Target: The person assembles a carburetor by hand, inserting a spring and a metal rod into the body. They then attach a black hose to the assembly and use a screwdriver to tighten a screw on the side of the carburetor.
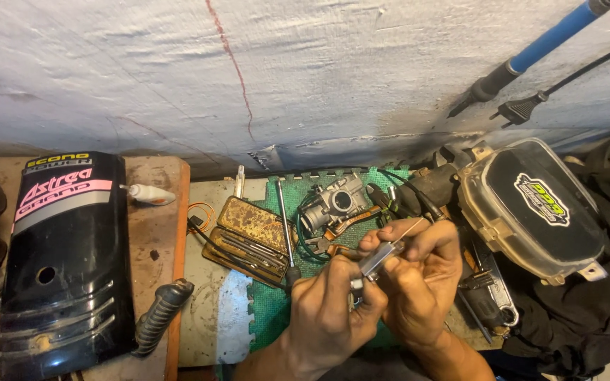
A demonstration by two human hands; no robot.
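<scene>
Both hands are seen lowest in the view, pressed together over the green foam mat (pixel 270 310). Left hand (pixel 330 307): grip closed around the lower end of a small grey metal part (pixel 379 257). Right hand (pixel 418 279): fingers pinched on the upper end of the same part, with a thin metal wire (pixel 407 231) held between thumb and forefinger. The part is held in the air between the two hands, above the mat's right portion.

Just beyond the hands, a silver carburettor (pixel 335 201) is lying on the mat, with pliers (pixel 333 243) beside it. A rusty open tin (pixel 248 236) holding slim tools is noted to the left, on the tabletop (pixel 206 310). Further left, a black plastic cover panel (pixel 65 261) and a ribbed rubber handle (pixel 160 314) are placed. A clear-lidded black housing (pixel 531 208) is resting at right, on dark cloth.
</scene>
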